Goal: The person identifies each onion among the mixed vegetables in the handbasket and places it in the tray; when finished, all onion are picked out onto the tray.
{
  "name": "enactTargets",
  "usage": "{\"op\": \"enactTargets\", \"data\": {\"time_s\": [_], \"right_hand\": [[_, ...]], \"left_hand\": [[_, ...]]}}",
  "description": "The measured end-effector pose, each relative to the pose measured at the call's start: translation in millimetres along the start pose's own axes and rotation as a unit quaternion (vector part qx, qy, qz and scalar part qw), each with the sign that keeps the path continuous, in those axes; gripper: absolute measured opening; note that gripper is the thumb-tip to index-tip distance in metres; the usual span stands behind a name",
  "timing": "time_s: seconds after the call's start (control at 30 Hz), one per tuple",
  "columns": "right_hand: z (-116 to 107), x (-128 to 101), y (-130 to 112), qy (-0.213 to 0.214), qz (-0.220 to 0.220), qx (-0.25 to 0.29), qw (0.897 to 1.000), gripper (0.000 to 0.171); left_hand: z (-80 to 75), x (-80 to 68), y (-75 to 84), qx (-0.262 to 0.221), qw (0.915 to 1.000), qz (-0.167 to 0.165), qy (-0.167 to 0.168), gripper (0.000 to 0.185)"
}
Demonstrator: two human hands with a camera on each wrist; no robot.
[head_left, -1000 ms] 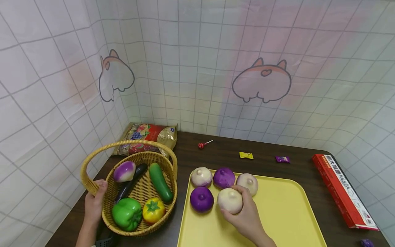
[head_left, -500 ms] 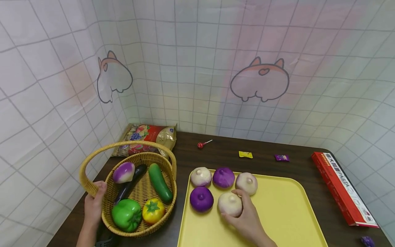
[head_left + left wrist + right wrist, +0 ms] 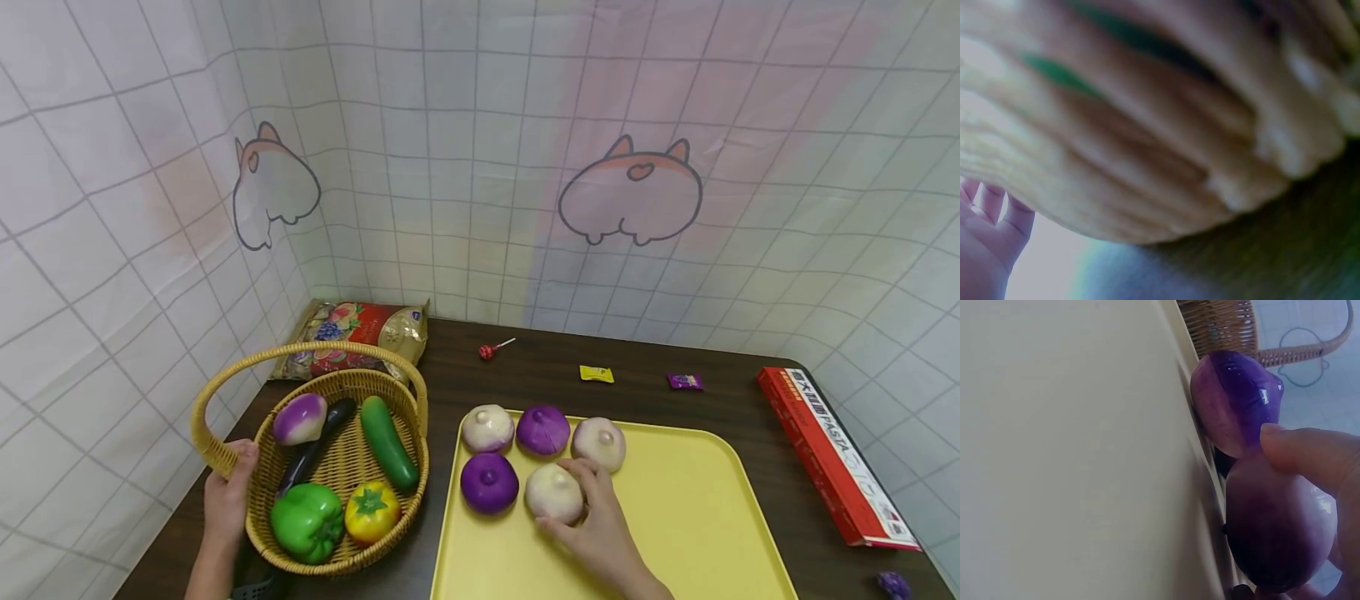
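Pale onion: round cream-white plastic onion [image 3: 554,492] sits on flat yellow plastic tray [image 3: 690,517], front row, just beside dark purple onion [image 3: 489,482] on its left.
Right hand: right hand [image 3: 600,529] cupped round the pale onion from the near/right side, fingers [image 3: 592,479] curled over its top, thumb at its front; in wrist view thumb [image 3: 1310,453] presses on the onion.
Back row: cream onion [image 3: 487,427], purple onion [image 3: 543,430], cream onion w/ pinkish top [image 3: 599,443], close together along tray's far edge; the last touches the fingers.
Left hand: left hand [image 3: 227,492] grips rim of woven wicker basket [image 3: 225,454] at handle base, fingers curled over the edge; wrist view blurred.
Basket: holds purple-white turnip [image 3: 300,417], dark aubergine [image 3: 315,450], green cucumber [image 3: 388,452], green bell pepper [image 3: 307,521], yellow tomato-like veg [image 3: 372,510].
Worktop: dark brown worktop [image 3: 645,400]; snack bag [image 3: 352,337] behind basket, red lollipop [image 3: 489,351], yellow sweet [image 3: 596,373], purple sweet [image 3: 685,382], red pasta box [image 3: 828,454] at right.
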State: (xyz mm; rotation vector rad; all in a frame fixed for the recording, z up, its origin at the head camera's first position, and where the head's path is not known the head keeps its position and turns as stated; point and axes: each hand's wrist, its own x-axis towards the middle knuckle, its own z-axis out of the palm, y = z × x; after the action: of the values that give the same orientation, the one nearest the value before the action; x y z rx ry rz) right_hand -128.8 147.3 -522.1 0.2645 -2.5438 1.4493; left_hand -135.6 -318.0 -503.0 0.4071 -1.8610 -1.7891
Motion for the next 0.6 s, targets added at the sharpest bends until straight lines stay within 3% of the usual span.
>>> {"op": "enactTargets", "data": {"time_s": [0.33, 0.6], "right_hand": [[0.4, -0.1, 2.3, 0.001, -0.064, 0.001, 0.998, 0.077], [1.0, -0.6, 4.4, -0.005, -0.07, 0.011, 0.997, 0.077]], "left_hand": [[0.3, -0.6, 1.2, -0.005, 1.0, 0.0, -0.004, 0.016], [-0.4, -1.1, 0.8, -0.005, 1.0, -0.002, -0.005, 0.016]]}}
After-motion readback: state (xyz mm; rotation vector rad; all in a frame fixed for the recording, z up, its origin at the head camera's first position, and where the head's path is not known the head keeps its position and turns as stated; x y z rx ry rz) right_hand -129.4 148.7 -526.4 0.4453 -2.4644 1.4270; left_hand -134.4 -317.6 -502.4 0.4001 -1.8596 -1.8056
